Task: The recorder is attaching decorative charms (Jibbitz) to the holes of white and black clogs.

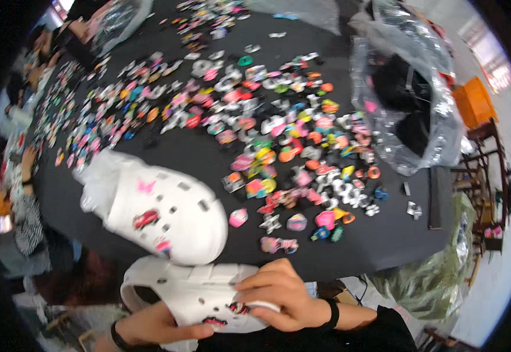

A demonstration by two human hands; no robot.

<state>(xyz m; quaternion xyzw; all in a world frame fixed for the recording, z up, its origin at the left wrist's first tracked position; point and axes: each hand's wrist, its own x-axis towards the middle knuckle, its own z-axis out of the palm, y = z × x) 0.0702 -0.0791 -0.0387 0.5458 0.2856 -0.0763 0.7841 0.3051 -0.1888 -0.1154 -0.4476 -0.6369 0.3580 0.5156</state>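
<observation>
Workpiece position: the held white clog [208, 284] is at the lower centre of the frame, at the near edge of the black table [378, 246], heel strap toward the left and toe toward the right. Two charms sit on its upper: a red charm [214, 321] and a dark-and-red charm [239, 307].

Support: the left hand [153, 322] holds the heel end, its thumb laid along the near side. This grip appears to steady the shoe and present its perforated upper to the other hand. The right hand [282, 296] is closed narrowly over the toe end, fingers bent across the top and thumb below, close to the dark-and-red charm. Whether it pinches that charm or only bears on the shoe cannot be told.

Placement: the second white clog [194, 226] lies on the table just beyond, upper facing up, toe toward the lower right; its decorated face is in plain sight, which would suit comparison. Loose charms [265, 155] spread from the upper left to the centre right, presumably so that single pieces can be picked out by sight.

Arm pose: both forearms enter from the lower edge and converge; the left wrist is low, the right wrist bends inward from the lower right
</observation>
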